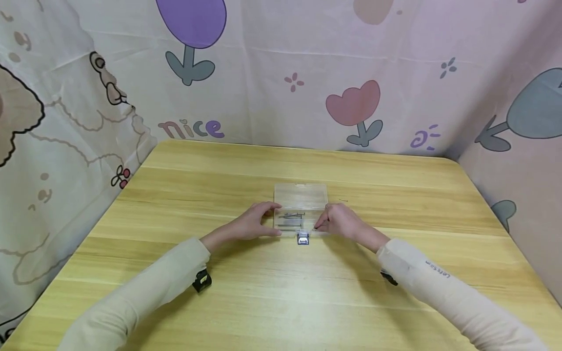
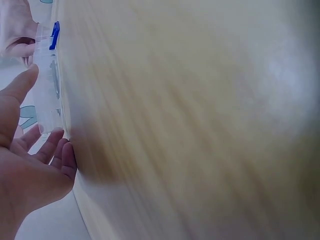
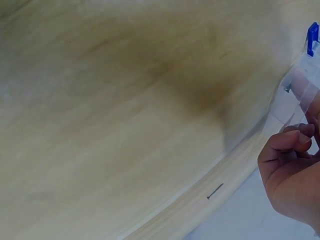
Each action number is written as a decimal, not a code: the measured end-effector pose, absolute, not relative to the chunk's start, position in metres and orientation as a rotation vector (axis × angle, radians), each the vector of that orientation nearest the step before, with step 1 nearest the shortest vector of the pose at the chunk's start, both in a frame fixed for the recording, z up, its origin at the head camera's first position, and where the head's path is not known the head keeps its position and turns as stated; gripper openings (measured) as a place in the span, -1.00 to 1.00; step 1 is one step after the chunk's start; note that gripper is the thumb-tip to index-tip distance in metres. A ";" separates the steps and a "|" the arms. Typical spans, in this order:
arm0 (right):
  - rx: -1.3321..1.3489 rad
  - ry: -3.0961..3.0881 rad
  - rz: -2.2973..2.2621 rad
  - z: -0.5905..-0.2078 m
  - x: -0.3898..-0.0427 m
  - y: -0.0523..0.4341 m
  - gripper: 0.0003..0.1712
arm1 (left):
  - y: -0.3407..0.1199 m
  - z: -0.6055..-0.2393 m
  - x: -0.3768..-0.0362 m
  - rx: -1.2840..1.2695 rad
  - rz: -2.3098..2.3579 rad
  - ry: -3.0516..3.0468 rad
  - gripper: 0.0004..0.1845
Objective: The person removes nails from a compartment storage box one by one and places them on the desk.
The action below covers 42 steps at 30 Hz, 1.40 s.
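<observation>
A clear plastic box (image 1: 300, 192) lies with its lid folded back, a blue latch (image 1: 303, 238) hanging at its front. Several metal nails (image 1: 291, 224) rest in its left part. My left hand (image 1: 252, 222) holds the box's left end, thumb at the front corner and fingers toward the back. In the left wrist view that hand (image 2: 35, 160) spans the box (image 2: 47, 90). My right hand (image 1: 340, 222) reaches into the right part, fingertips pinching a small nail (image 1: 314, 229). Through the clear wall the right wrist view shows the nail's head (image 3: 287, 89) beside the fingers.
A single loose nail (image 1: 343, 200) lies on the wooden table (image 1: 281, 297), behind and right of the box. A patterned cloth (image 1: 281, 73) hangs behind the table and along its sides.
</observation>
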State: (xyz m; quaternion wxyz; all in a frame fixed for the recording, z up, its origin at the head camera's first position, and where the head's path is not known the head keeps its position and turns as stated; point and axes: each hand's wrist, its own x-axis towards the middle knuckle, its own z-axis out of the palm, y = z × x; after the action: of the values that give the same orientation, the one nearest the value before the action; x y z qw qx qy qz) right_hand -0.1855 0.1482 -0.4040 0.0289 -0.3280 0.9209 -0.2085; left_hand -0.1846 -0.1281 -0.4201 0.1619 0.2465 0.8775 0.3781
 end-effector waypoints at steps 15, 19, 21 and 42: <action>-1.182 2.856 -0.647 -0.407 -0.187 0.151 -0.94 | -0.127 -0.417 -0.185 0.711 1.081 2.505 -0.22; -1.248 2.853 -0.637 -0.409 -0.188 0.153 -0.93 | -0.127 -0.416 -0.185 0.714 1.076 2.507 -0.22; -1.263 2.850 -0.638 -0.408 -0.188 0.154 -0.94 | -0.127 -0.415 -0.185 0.716 1.075 2.507 -0.22; -1.303 2.725 -0.815 -0.411 -0.192 0.158 -0.93 | -0.128 -0.419 -0.184 0.683 1.078 2.505 -0.21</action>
State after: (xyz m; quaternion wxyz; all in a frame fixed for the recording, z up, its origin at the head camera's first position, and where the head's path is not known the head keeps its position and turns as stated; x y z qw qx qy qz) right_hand -0.1922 0.1577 -0.4110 0.0066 -0.4166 0.8710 -0.2605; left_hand -0.1843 -0.1278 -0.4193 0.1645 0.2396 0.8789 0.3782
